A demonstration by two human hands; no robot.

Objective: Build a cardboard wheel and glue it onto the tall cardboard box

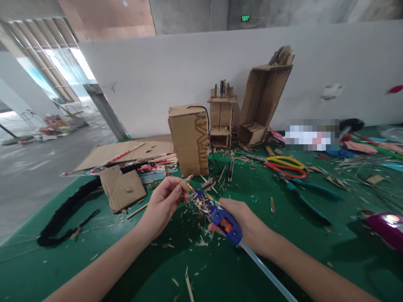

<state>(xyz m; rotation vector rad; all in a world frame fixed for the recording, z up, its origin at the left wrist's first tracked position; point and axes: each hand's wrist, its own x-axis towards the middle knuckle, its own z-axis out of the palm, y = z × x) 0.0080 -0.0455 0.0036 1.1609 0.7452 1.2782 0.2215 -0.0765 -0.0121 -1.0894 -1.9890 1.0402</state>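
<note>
Over the littered green table, your right hand grips a blue glue gun, its nozzle aimed at the small wooden piece your left hand pinches closed at the fingertips, held up to meet the tip.

A single view comes from a camera on the person's head, looking forward and down along both forearms onto a green table. It sits close over the hands, which fill the lower middle, while the wide lens bends the table edges. The gaze runs across the table to a white wall behind it, and to the left it opens onto a grey hall floor
</note>
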